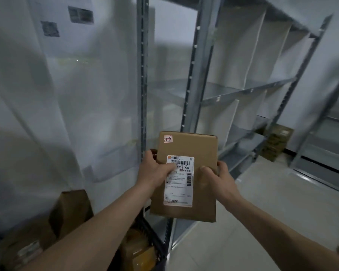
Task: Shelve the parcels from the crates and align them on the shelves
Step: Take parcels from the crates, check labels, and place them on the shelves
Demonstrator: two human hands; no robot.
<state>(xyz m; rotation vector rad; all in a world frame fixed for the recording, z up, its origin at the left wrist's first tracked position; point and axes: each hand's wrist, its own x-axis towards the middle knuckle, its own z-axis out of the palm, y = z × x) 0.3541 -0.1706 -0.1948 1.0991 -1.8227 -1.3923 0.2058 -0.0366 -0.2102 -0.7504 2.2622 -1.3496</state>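
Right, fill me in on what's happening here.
A person is holding a brown cardboard parcel in front of them with both hands, label side up. The left hand grips its left edge with the thumb across the white shipping label; the right hand grips the right edge. Ahead stands a grey metal shelving unit with white dividers. More brown parcels sit lower left. This parcel is not yet shelved.

My head camera, looking forward and down

It sits close above my forearms, tilted, facing the metal shelving (243, 89) ahead and the floor (262, 212) below; only this single wide-angle view exists.
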